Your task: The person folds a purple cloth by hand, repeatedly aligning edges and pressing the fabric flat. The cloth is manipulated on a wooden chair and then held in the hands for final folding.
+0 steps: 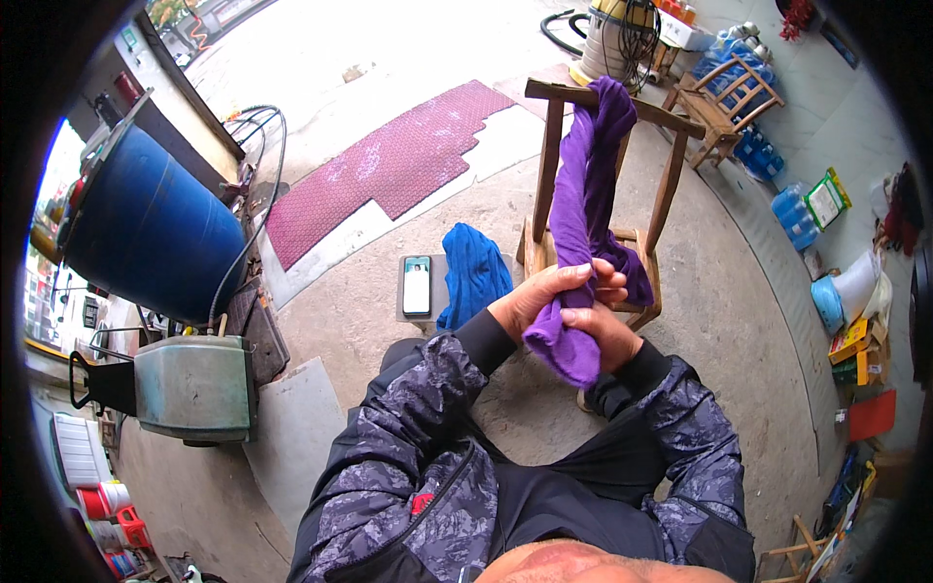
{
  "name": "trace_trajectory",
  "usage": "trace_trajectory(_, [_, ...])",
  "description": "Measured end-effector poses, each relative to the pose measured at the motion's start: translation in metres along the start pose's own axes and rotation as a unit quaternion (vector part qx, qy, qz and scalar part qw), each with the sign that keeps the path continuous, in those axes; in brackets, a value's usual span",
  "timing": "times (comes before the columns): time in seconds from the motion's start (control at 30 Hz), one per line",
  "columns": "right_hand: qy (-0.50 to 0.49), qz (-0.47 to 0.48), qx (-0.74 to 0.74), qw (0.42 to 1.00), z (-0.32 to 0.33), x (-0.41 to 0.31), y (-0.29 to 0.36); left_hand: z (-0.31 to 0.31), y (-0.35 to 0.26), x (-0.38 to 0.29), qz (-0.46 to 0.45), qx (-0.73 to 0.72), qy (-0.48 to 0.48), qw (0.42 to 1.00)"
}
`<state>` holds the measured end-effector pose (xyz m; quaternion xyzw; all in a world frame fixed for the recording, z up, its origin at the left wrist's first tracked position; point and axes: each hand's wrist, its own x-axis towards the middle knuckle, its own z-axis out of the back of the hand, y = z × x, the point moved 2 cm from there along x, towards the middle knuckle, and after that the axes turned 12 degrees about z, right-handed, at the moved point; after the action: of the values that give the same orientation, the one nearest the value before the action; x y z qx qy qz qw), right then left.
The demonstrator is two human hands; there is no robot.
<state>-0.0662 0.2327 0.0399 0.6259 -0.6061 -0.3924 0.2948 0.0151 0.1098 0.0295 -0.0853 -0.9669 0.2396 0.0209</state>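
A purple cloth (pixel 576 189) is looped over the top rail of a wooden chair (pixel 543 167) and hangs twisted towards me. My left hand (pixel 536 291) closes around its lower part, thumb on top. Just below and to the right, my right hand (pixel 605 331) grips the same cloth, and the two hands touch. The cloth's loose end droops below my hands. Left of the chair, a crumpled blue cloth (pixel 474 273) and a smartphone (pixel 417 286) with a lit screen lie on a small grey stool (pixel 401 310).
A large blue barrel (pixel 157 226) and a grey-green plastic machine housing (pixel 193 390) stand at the left. Red matting (pixel 386 171) lies on the floor ahead. At the back are a vacuum cleaner (pixel 619 44) and another wooden chair (pixel 711 109). Blue water bottles (pixel 794 215) line the right wall.
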Motion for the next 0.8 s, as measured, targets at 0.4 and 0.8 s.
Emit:
trace_trajectory(0.4, [0.111,0.380,-0.778,0.488,-0.036,0.003,0.038,0.051,-0.002,0.004,-0.043,-0.008,-0.179,0.983])
trace_trajectory(0.8, [-0.123,0.244,-0.629,0.727,0.014,0.012,0.033,0.022,-0.004,0.012,-0.050,0.019,-0.215,0.975])
